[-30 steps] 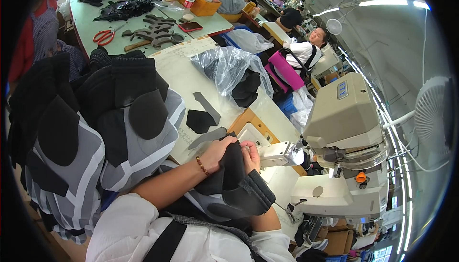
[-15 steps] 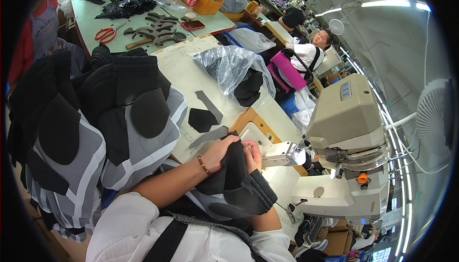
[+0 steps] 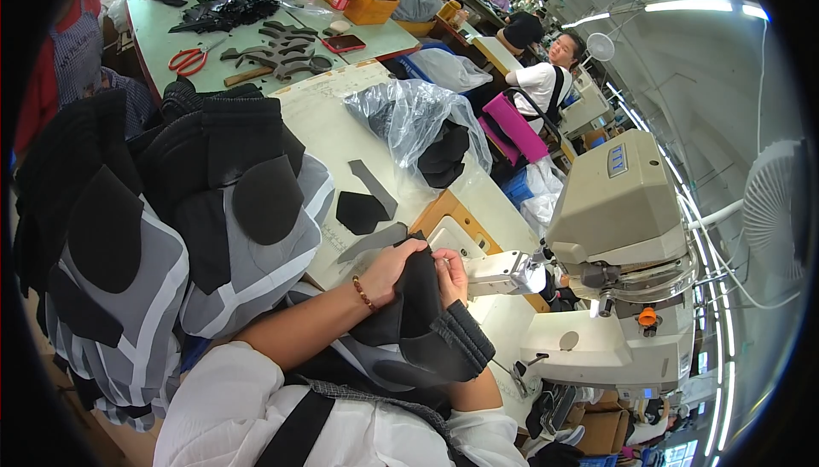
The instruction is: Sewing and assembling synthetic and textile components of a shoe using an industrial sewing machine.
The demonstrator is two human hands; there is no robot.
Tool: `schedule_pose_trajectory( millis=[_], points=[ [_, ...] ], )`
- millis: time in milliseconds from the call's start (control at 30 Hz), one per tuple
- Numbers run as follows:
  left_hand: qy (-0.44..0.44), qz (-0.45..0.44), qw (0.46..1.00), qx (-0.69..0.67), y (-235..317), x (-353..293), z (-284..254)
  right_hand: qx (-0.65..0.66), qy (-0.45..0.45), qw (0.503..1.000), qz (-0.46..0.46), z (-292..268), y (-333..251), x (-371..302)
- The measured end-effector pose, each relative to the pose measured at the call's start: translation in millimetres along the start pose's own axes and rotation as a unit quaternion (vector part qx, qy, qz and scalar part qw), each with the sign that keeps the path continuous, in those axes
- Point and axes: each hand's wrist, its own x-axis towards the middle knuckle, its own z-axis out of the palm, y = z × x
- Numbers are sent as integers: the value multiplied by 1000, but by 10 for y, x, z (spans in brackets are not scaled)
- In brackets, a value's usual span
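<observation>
A black and grey padded fabric piece (image 3: 418,292) with a ribbed black cuff lies across my lap and rises toward the sewing machine (image 3: 610,211). My left hand (image 3: 399,269), with a beaded bracelet at the wrist, grips its upper edge between thumb and fingers. Close by on the right, my right hand (image 3: 450,275) pinches the opposite edge, fingertips bent in. Both hands are just left of the machine's narrow white arm (image 3: 490,275). Loose grey and black cut pieces (image 3: 363,213) lie on the table beyond my left hand.
Stacked black and grey fabric pieces (image 3: 256,245) hang at my left. A clear plastic bag (image 3: 409,121) of black pieces sits on the table. Red-handled scissors (image 3: 188,61), a phone (image 3: 344,44) and a wooden box (image 3: 367,6) are on the green table. Another person (image 3: 546,83) sits farther back.
My hands and the fabric piece have stayed almost still. In the background, the seated person has shifted and turned their head.
</observation>
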Motion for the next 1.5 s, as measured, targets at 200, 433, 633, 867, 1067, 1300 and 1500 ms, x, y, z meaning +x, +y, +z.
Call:
schedule_pose_trajectory(
  millis=[200, 433, 633, 867, 1067, 1300, 1500],
  points=[
    [1, 2, 1000, 4, -31, 56, -39, 10, 5, 1000, 11, -8, 6, 10],
    [-13, 13, 999, 41, -21, 31, -16, -31, -31, 996, 74, -31, -257, -34],
    [-57, -15, 990, 124, -74, -147, 79, -80, -86, 982, 149, -95, -774, -549],
    [-122, 3, 955, 272, -728, -418, 349, -230, -48, 959, 158, -779, -1078, -1210],
    [-138, -47, 954, 261, -754, -243, 542, -543, 113, 832, -22, -1560, -1311, -972],
    [-125, 87, 963, 224, -532, -59, 809, -802, 127, 576, -97, -2734, -1061, 180],
    [-49, 228, 952, 199, -53, 162, 542, -719, 77, 680, -124, -2452, -1057, 936]
  ],
)
